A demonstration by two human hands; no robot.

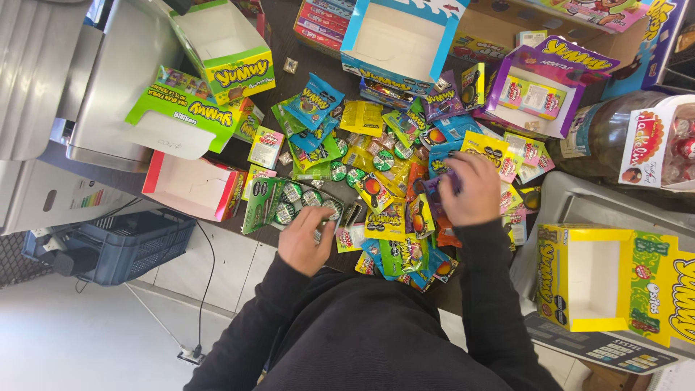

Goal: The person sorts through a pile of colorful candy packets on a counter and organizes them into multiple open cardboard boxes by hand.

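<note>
A dark countertop (286,29) carried a wide heap of small, bright foil sweet packets (376,177), ringed by open cardboard display boxes: a yellow one (590,279) at the right, a purple one (543,87) beyond it, a red-and-white one (192,187) at the left. The right hand (474,190) lay curled over the heap, fingers closed on a purple packet (434,190). The left hand (308,239), fingers bent, rested on a dark green packet with round sweets (279,203) at the heap's near left edge.

right hand (474,190) covering purple packet (434,190), grip unclear | yellow box (615,279) running off right edge | left hand (308,239) fingertips hiding among green packets (279,203)
</note>
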